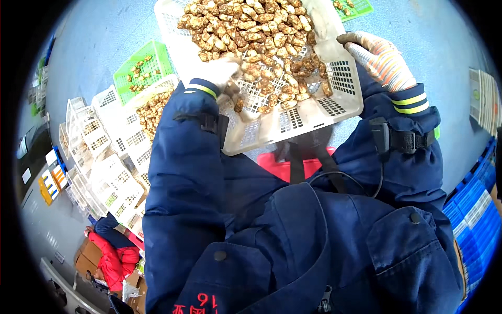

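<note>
In front of me a white plastic basket (342,104) with slotted walls tilts over my knees. Brown-and-cream lumpy pieces (256,31), perhaps mushrooms or tubers, are heaped at its far side and thin out toward me. My left hand (224,72), in a whitish glove, reaches in over the left wall among the loose pieces. Its fingers are blurred and partly hidden, so what they hold cannot be made out. On the basket's right rim my right hand (384,63), in a striped knit glove with dark fingertips, is closed around the edge.
Left of the basket stands a green basket (166,60) with a few pieces. Several white baskets (112,175) crowd the left side. Another green tray (361,9) lies at the far right. A person in a red jacket (112,261) is at lower left; blue crates (478,209) stand at right.
</note>
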### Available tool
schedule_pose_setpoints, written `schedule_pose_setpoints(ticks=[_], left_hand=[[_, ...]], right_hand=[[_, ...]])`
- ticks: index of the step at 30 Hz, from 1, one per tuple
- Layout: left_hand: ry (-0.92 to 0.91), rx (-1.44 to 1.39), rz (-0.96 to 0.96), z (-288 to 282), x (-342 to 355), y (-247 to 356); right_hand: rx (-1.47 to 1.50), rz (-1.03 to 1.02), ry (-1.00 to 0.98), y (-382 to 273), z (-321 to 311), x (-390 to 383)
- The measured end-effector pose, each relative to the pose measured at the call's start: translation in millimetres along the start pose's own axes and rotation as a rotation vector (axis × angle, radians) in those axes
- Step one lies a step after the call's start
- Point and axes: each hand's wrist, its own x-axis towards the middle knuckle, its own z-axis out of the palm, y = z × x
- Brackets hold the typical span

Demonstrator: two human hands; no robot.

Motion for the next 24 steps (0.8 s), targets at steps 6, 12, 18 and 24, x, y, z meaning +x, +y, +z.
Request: schedule_pose_setpoints(ticks=[6, 12, 18, 24], left_hand=[[0.282, 0.889, -0.068, -7.8, -26.3, 44.0], [-0.046, 0.773, -0.45, 66.3, 27.3, -39.0], [0.028, 0.867, -0.519, 85.7, 34.2, 7.6], [0.0, 0.813, -0.518, 89.3, 35.8, -30.6]], right_hand=[[-0.063, -0.035, 0.024, 3.0, 1.5, 3.3], [-0.039, -0.202, 0.053, 13.1, 6.9, 6.9], [-0.099, -0.067, 0.055, 9.9, -5.9, -8.7], [-0.131, -0.068, 0.036, -0.1, -9.9, -7.3]])
